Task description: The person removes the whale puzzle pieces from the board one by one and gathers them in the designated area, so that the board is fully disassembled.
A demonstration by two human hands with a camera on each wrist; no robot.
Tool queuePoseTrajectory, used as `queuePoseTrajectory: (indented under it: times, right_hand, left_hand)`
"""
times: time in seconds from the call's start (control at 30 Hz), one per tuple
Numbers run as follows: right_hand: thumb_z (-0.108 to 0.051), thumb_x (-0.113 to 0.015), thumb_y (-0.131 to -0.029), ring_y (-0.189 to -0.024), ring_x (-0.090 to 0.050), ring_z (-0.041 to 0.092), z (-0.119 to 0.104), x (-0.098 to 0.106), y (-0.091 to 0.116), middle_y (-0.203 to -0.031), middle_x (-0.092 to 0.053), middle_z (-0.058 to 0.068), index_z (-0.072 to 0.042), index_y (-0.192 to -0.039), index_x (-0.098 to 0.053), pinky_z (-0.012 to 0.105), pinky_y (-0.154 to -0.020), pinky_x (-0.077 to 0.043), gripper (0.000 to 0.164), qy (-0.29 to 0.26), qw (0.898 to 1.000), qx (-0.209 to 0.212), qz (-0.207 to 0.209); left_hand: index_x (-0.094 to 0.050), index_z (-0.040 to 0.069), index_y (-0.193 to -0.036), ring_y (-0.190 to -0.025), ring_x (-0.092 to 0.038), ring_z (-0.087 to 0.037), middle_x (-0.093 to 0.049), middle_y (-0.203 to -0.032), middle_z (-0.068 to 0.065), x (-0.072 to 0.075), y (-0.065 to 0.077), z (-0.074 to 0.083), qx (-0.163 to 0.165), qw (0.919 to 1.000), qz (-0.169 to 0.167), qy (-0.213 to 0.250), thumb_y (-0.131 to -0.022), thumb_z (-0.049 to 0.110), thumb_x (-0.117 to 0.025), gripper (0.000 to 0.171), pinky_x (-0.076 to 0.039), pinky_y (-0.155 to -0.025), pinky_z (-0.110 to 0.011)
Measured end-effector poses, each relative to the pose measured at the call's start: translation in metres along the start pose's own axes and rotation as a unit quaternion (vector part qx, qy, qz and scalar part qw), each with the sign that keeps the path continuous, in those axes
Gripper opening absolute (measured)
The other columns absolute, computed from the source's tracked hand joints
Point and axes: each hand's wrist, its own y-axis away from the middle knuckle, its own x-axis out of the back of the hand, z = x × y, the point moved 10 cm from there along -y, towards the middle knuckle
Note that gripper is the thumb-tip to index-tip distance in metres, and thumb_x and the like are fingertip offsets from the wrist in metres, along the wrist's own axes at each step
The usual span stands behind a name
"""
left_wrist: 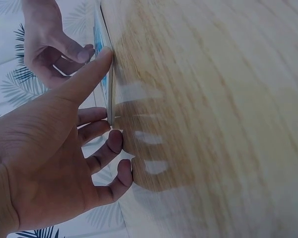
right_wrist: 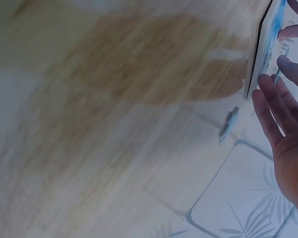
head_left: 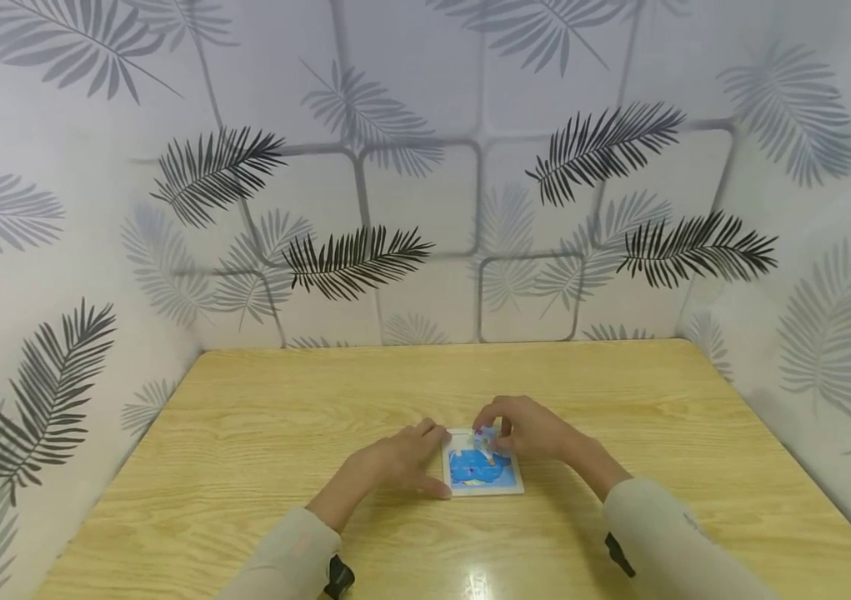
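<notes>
A white-rimmed jigsaw puzzle board (head_left: 488, 492) with a blue picture lies flat on the wooden table. My left hand (head_left: 406, 458) rests along its left side, thumb near the close corner and fingertips near the far one. In the left wrist view the left hand's (left_wrist: 49, 144) thumb is straight against the board's edge, and its other fingers are loosely bent. Over the board's far part, my right hand (head_left: 533, 427) pinches a puzzle piece (head_left: 483, 435), blue with a pink spot. The right wrist view shows that piece nearly edge-on between thumb and fingers.
In the right wrist view a small flat thing, probably another puzzle piece (right_wrist: 229, 124), lies on the table beyond the board. A leaf-patterned wall covering (head_left: 425, 300) rises at the table's (head_left: 282, 392) back edge and along its sides.
</notes>
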Motion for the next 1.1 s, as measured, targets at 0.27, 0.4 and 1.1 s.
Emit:
queuePoseTrajectory:
  times: [0.27, 0.4, 1.1]
  right_hand:
    - [-0.001, -0.077, -0.09, -0.082, -0.065, 0.011, 0.007, 0.013, 0.009, -0.107, -0.07, 0.001, -0.014, -0.116, -0.075, 0.027, -0.072, -0.055, 0.029, -0.008, 1.0, -0.003, 0.023]
    - [-0.001, -0.077, -0.091, -0.077, -0.063, 0.011, 0.011, 0.021, 0.018, -0.107, -0.07, 0.004, -0.011, -0.116, -0.074, 0.026, -0.068, -0.055, 0.027, -0.016, 0.999, 0.007, 0.031]
    - [-0.003, -0.079, -0.089, -0.062, -0.046, 0.007, 0.061, 0.055, 0.07, -0.107, -0.073, 0.003, -0.015, -0.103, -0.077, 0.026, -0.057, -0.045, 0.019, 0.017, 0.997, -0.06, 0.046]
  left_hand:
    - [-0.041, 0.013, -0.154, -0.133, -0.05, -0.025, -0.044, -0.15, -0.005, 0.001, -0.001, 0.003, 0.006, 0.9999, -0.001, 0.01, -0.09, 0.052, -0.078, 0.084, -0.047, -0.109, -0.043]
    - [-0.041, 0.012, -0.155, -0.135, -0.049, -0.026, -0.043, -0.151, -0.007, 0.004, 0.002, 0.006, 0.01, 0.9999, -0.005, 0.009, -0.091, 0.051, -0.078, 0.084, -0.046, -0.111, -0.044]
    - [-0.038, 0.011, -0.158, -0.14, -0.046, -0.028, -0.04, -0.156, -0.006, 0.005, 0.007, 0.008, 0.013, 0.9999, -0.006, 0.002, -0.09, 0.054, -0.077, 0.089, -0.046, -0.112, -0.043]
